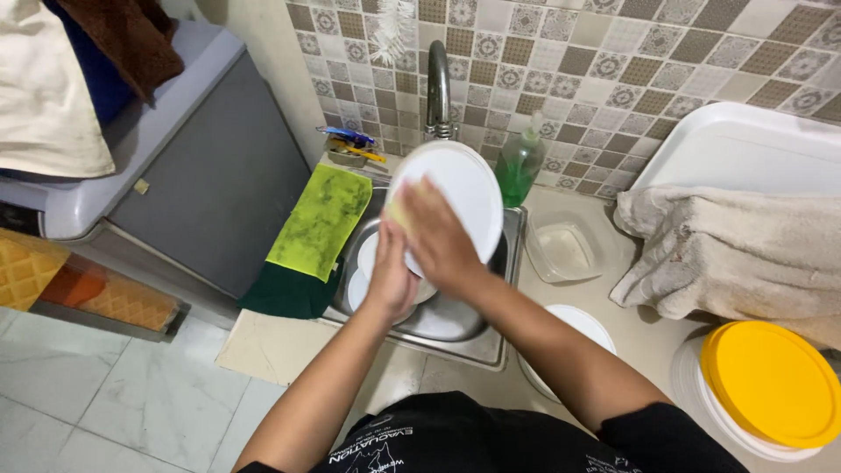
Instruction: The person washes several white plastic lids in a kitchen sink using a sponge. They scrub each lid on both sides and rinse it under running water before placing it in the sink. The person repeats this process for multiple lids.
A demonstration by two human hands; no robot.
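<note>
Over the steel sink (pixel 455 337) I hold a round white plate (pixel 464 188) tilted on edge. My left hand (pixel 390 276) grips its lower left rim from behind. My right hand (pixel 438 232) presses a yellow sponge (pixel 399 208) flat against the plate's face. More white dishes (pixel 361 271) lie in the basin under my hands. The tap (pixel 438 88) rises just behind the plate.
A green dish-soap bottle (pixel 519 166) stands right of the tap. A green cloth (pixel 320 223) hangs over the sink's left edge. On the counter to the right: a clear square container (pixel 565 250), a white bowl (pixel 583 324), a towel (pixel 736 254), a white tray (pixel 745 144), a yellow-lidded tub (pixel 771 381).
</note>
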